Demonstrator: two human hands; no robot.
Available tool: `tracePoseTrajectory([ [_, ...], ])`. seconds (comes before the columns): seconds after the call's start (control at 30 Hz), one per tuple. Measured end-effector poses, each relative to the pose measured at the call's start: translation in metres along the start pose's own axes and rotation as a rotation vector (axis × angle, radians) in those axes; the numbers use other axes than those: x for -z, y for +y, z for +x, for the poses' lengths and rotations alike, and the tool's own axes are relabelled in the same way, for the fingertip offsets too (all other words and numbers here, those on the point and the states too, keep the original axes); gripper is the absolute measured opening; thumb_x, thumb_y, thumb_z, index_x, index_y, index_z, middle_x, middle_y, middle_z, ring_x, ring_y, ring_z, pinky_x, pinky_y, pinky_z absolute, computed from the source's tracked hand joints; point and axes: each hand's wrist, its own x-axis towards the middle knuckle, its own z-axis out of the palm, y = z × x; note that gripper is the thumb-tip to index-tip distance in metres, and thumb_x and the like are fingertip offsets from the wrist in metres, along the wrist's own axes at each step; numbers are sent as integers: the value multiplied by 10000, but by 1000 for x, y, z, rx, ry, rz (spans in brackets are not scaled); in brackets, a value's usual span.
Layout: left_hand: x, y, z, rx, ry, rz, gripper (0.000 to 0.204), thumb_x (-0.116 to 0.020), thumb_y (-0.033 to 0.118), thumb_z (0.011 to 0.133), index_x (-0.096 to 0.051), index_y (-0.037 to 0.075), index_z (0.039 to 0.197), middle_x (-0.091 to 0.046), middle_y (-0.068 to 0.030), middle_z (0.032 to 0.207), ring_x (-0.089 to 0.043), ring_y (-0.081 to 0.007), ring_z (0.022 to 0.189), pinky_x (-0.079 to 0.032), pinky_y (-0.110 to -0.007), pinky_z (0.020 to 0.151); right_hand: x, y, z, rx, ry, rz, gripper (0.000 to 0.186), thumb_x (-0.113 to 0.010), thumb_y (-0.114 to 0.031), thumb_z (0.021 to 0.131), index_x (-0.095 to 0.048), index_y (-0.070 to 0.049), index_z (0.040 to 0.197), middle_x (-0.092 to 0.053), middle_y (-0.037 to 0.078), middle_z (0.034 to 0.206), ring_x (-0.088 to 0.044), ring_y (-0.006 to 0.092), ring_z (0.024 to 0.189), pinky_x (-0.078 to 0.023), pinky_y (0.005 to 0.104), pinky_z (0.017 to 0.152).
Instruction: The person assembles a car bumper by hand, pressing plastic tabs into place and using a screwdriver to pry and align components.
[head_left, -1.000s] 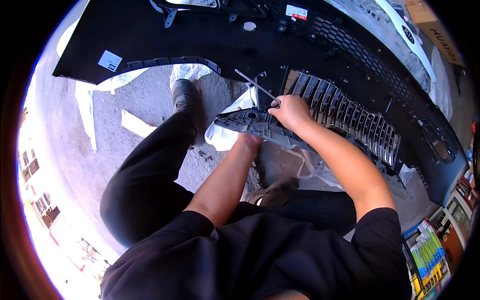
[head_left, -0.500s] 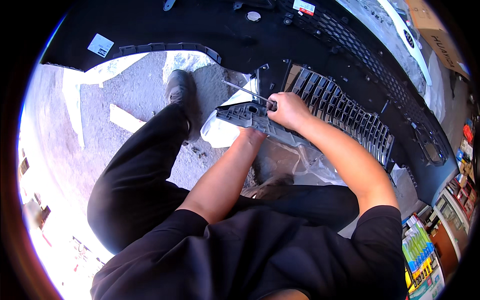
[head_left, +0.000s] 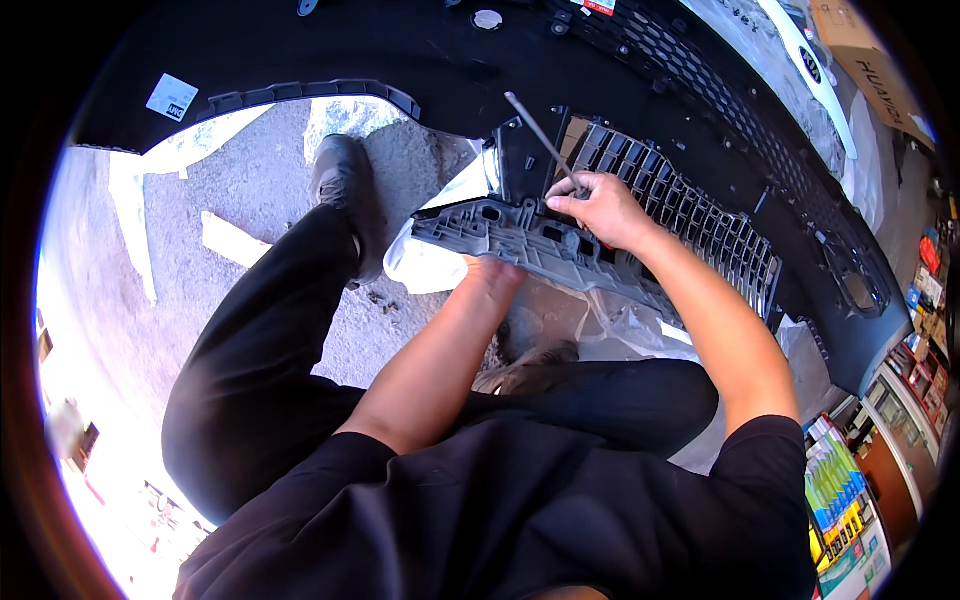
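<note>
A black bumper shell spread across the top of the view, its inner side facing the person. The slatted grille, next in size, lay against it on the right. Nearer the person, the long gray plastic part sat tilted between the hands, just left of the grille, with white sheeting beneath its left end. The left hand reached under the part; its fingers were hidden, so its grip could not be told. The right hand, above the part, pinched a thin rod near its lower end. Half a second earlier the rod had slanted low to the left; now it stood much steeper, and the hand had shifted rightward along the part, suggesting a fresh angle on the work.
</note>
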Motion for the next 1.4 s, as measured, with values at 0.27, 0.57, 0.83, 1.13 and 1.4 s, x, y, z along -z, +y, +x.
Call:
tracePoseTrajectory([
  [0.27,-4,1,6,-34,114,-55,668,-358,637,1012,-647,78,1236,-704,-155,1210,-678,-361,1113,-551,-568,999,-11,-12,10,-26,-138,-113,215,-807,-230,890,-790,-36,981,-728,98,989,-696,187,880,-532,343,830],
  [0.57,-18,6,11,-44,116,-91,621,-354,626,998,-644,85,1090,-698,-134,1079,-690,-356,993,-567,-586,908,-15,-11,18,-95,-83,-5,174,-793,-203,922,-790,-63,1025,-668,11,674,-602,91,570,-481,280,575],
  [0.83,-26,6,23,-66,146,-102,530,-371,569,1007,-623,103,990,-682,-113,990,-685,-347,922,-573,-590,842,-4,-26,25,-134,-78,8,212,-795,-231,898,-797,-47,1004,-734,69,765,-672,133,636,-538,306,648],
  [1.13,-27,7,28,-66,119,-119,471,-401,498,1039,-627,87,993,-688,-111,1011,-699,-330,926,-583,-561,849,-10,-24,32,90,2,-344,203,-803,-245,856,-811,-75,968,-758,154,834,-735,266,769,-564,381,775],
  [1.4,-18,3,27,-14,146,-65,501,-408,532,1036,-624,81,992,-688,-120,974,-695,-330,839,-602,-550,734,-34,-32,23,-156,79,-254,198,-810,-211,862,-805,-40,961,-754,134,769,-731,217,680,-570,354,706],
])
